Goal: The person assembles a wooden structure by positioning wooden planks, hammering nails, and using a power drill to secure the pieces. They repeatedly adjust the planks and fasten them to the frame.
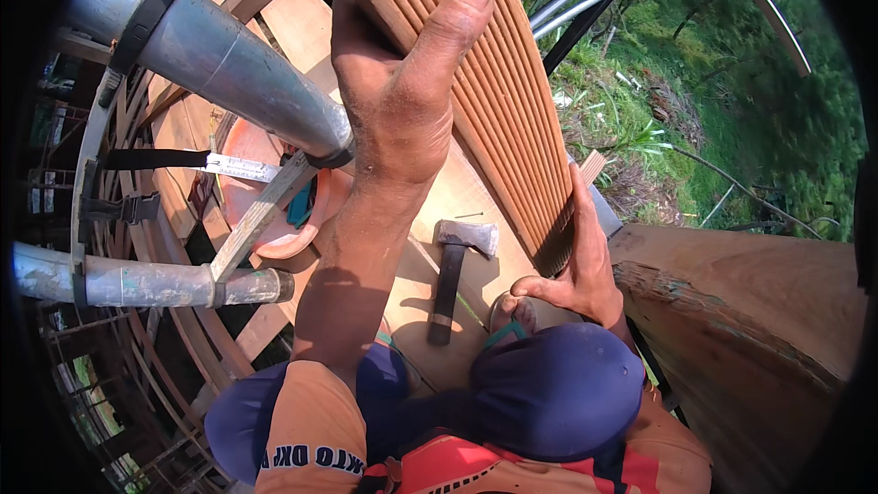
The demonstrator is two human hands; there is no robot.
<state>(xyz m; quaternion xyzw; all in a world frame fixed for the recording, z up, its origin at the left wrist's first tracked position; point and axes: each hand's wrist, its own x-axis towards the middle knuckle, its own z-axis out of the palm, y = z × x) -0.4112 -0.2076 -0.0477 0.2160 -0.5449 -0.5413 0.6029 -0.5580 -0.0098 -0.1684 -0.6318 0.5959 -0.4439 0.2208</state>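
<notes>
A long reddish-brown grooved wooden board [494,82] slants up from near my feet past the upper edge of the view. My left hand [402,96] grips its left edge, with the thumb lying over the grooves and the other fingers partly hidden at the side. At the board's near end, my right hand [585,265] holds the right edge; its thumb points left and its fingers run up along the side. Between my feet and the board, a small axe [466,238] with a black handle lies on pale planks. A loose nail [469,215] lies just beyond its head.
A thick grey metal pipe [238,64] slopes in from the upper left, with another pipe [137,282] below. Near them is an orange basin [247,142] with a black-handled metal rule [242,166] over it. A heavy timber [732,302] stands right; beyond drops a green slope [594,91].
</notes>
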